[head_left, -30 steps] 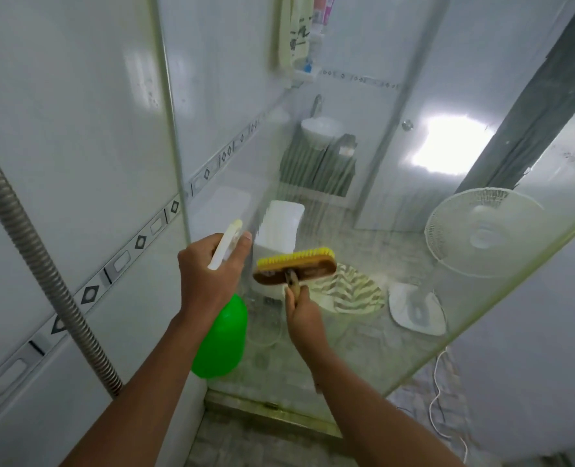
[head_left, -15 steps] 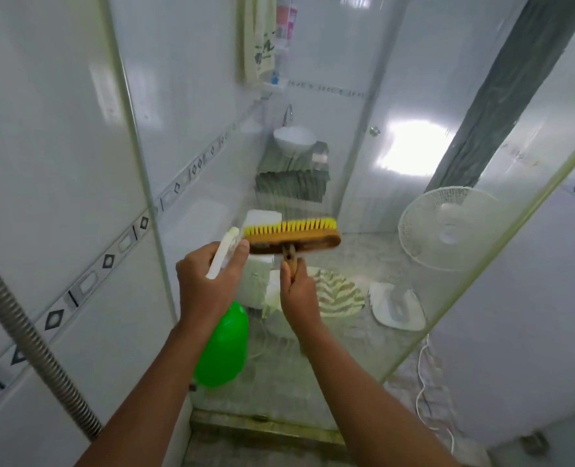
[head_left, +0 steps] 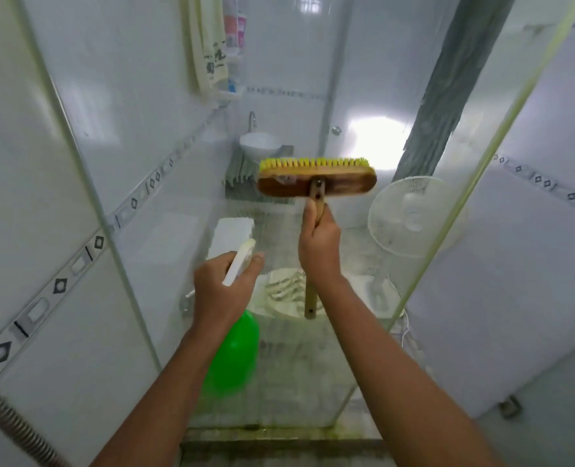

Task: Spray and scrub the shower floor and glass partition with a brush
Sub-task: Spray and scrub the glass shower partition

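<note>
A glass partition (head_left: 357,106) stands right in front of me, with a greenish edge running up its right side. My right hand (head_left: 319,251) grips the wooden handle of a scrub brush (head_left: 316,179), whose yellow bristles press against the glass at mid height. My left hand (head_left: 224,291) holds a green spray bottle (head_left: 235,358) by its white trigger head, lower and to the left of the brush, nozzle facing the glass. The shower floor (head_left: 279,446) shows as a dark strip below the partition's bottom edge.
White tiled walls close in on both sides. A ribbed metal shower hose (head_left: 13,426) crosses the lower left. Behind the glass I see a white toilet (head_left: 232,230), a small sink (head_left: 259,146), a white standing fan (head_left: 410,217) and a hanging towel (head_left: 208,45).
My right hand has lifted the brush up the glass and slightly to the right. The left hand with the bottle has stayed low, so the two hands are now further apart.
</note>
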Demonstrator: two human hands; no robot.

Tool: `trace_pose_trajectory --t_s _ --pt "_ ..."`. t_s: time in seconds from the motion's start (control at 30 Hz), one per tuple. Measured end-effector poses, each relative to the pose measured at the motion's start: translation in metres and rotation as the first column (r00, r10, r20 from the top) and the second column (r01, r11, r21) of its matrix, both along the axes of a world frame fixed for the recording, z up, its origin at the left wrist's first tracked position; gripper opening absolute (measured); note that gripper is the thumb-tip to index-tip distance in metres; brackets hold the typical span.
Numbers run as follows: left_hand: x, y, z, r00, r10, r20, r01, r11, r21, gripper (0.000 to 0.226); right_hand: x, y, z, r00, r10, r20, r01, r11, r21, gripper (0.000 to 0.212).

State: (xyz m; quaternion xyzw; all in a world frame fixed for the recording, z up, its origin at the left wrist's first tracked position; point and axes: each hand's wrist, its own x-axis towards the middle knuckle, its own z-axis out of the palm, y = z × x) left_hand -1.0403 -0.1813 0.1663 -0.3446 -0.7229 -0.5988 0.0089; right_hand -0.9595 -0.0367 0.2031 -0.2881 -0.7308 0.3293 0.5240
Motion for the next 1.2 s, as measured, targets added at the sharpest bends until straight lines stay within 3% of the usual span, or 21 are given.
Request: trace_pose_trajectory --t_s 0.2,0.4,0.6,0.73,0.97,1.07,1.2 --pt "0.021 0.013 -0.002 0.989 -0.036 0.147 0.038 0.999 -0.012 0.058 0.013 0.03 0.124 0.989 -0.034 -0.145 0.041 0.998 0.041 0.038" --pt "0.029 0.011 -0.012 0.998 -0.053 0.021 0.053 0.999 0.003 0.052 0.018 0.034 0.117 0.993 -0.041 -0.11 0.048 0.997 0.057 0.039" --pt "0.023 0.011 -0.01 0.996 0.008 0.094 -0.011 1.0 0.03 0.065 0.016 0.021 0.06 0.999 0.031 -0.036 -0.029 0.998 0.048 0.031" --pt "0.021 0.004 -0.018 0.999 0.01 0.037 -0.012 0.999 0.035 0.053 0.014 0.008 -0.042 0.995 0.068 0.073 -0.064 0.996 -0.056 0.031" --pt "0.014 -0.001 -0.034 0.999 0.018 0.031 -0.019 1.0 0.013 0.051 0.044 -0.023 -0.237 0.914 0.096 0.393 0.069 0.92 -0.386 0.042" --pt "0.005 -0.001 -0.045 1.0 0.012 0.025 -0.012 1.0 -0.013 0.06 0.038 -0.027 -0.243 0.937 0.082 0.34 0.065 0.914 -0.401 0.047" --pt "-0.004 -0.004 -0.073 1.0 0.004 0.02 -0.002 0.996 -0.086 0.051 0.014 -0.018 -0.183 0.979 0.049 0.199 0.013 0.954 -0.3 0.032"
